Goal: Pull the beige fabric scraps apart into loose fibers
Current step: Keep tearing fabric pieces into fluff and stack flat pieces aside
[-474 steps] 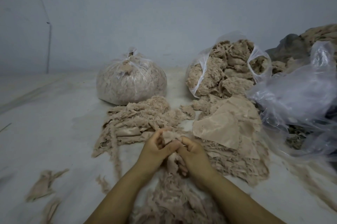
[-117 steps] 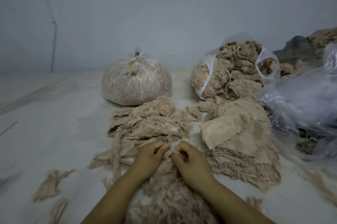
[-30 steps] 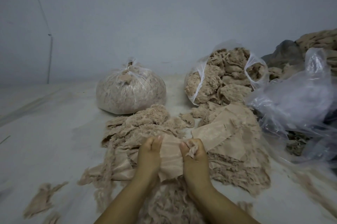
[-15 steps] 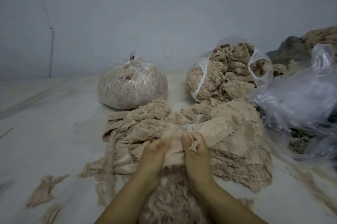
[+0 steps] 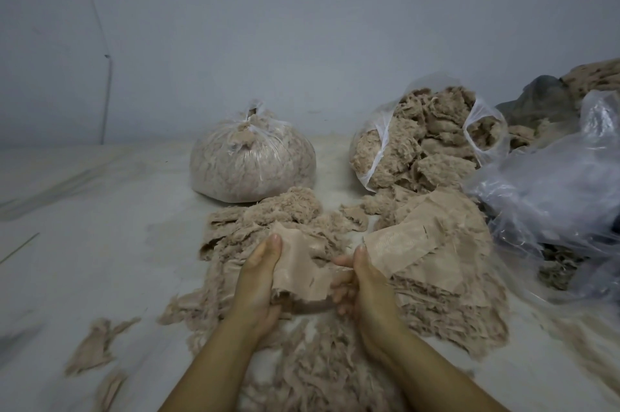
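Both hands grip one beige scrap (image 5: 302, 272) above the fiber pile (image 5: 312, 371): left hand (image 5: 258, 280) curled round its left edge, right hand (image 5: 360, 280) pinching the right. Risk: the weave may slip from the right pinch, or tear into patches rather than fibers.

Fabric scrap (image 5: 298, 272) hides the left hand's (image 5: 256, 280) fingers.

Frayed beige fabric scrap (image 5: 298, 272), seemingly half-torn, above loose fibers (image 5: 312, 374)
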`<state>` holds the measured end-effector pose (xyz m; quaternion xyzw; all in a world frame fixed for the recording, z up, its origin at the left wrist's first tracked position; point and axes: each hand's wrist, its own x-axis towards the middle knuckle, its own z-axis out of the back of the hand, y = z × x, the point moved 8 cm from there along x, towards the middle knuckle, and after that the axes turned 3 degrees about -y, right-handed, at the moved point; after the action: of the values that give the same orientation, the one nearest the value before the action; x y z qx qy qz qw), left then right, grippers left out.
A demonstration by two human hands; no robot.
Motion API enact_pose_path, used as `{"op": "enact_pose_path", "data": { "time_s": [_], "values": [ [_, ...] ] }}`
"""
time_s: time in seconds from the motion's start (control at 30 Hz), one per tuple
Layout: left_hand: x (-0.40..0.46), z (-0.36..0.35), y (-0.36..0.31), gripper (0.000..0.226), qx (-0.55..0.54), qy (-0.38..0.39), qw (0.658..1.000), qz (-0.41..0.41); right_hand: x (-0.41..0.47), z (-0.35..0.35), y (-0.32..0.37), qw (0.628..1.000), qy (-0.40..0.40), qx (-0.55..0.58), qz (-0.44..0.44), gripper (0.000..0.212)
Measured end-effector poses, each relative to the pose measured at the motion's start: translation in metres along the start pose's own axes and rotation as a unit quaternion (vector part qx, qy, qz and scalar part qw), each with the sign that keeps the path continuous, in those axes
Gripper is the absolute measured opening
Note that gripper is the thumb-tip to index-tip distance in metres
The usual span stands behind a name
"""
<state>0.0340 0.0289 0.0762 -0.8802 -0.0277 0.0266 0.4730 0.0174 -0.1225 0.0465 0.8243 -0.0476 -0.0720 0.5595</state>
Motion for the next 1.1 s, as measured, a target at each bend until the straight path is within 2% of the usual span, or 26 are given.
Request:
{"op": "enact_pose_path", "data": {
  "time_s": [0.1, 0.17, 0.3, 0.4, 0.5, 0.57, 0.67, 0.83, 0.93, 1.0, 1.1],
  "values": [
    [-0.002, -0.005, 0.004, 0.026, -0.013, 0.030, 0.999, 0.024, -0.006, -0.012, -0.015, 0.995, 0.049, 0.003, -0.089, 0.066],
    [-0.002, -0.005, 0.007, 0.024, -0.016, 0.040, 0.998, 0.041, -0.009, -0.015, -0.020, 0.992, 0.067, -0.010, -0.111, 0.069],
    [0.002, -0.003, 0.010, 0.033, -0.058, 0.043, 0.995, 0.071, -0.007, -0.010, -0.022, 0.991, 0.054, -0.031, -0.114, 0.057],
    [0.003, -0.005, 0.017, 0.036, -0.116, 0.051, 0.985, 0.116, -0.006, -0.010, -0.022, 0.991, 0.051, -0.044, -0.112, 0.059],
    [0.004, -0.006, 0.022, 0.030, -0.140, 0.060, 0.978, 0.139, -0.009, -0.019, -0.023, 0.988, 0.103, -0.032, -0.115, 0.056],
    [0.006, -0.006, 0.026, 0.027, -0.147, 0.063, 0.976, 0.146, -0.013, -0.024, -0.024, 0.985, 0.129, -0.037, -0.106, 0.038],
    [0.010, -0.002, 0.025, 0.027, -0.167, 0.056, 0.974, 0.141, -0.009, -0.017, -0.018, 0.992, 0.091, -0.058, -0.061, 0.020],
    [0.014, 0.002, 0.021, 0.036, -0.159, 0.052, 0.977, 0.134, -0.005, -0.006, -0.012, 0.999, 0.033, -0.019, -0.039, 0.022],
    [0.013, 0.001, 0.018, 0.035, -0.081, 0.048, 0.994, 0.063, -0.005, -0.006, -0.011, 0.998, 0.014, -0.045, -0.036, 0.026],
    [0.012, 0.002, 0.013, 0.023, -0.012, 0.029, 1.000, 0.004, -0.001, -0.001, 0.012, 0.990, -0.019, -0.131, 0.039, 0.025],
    [0.016, -0.007, -0.002, 0.023, 0.149, 0.008, 0.986, -0.069, 0.010, 0.008, 0.065, 0.949, -0.065, -0.259, 0.169, 0.019]
  ]
}}
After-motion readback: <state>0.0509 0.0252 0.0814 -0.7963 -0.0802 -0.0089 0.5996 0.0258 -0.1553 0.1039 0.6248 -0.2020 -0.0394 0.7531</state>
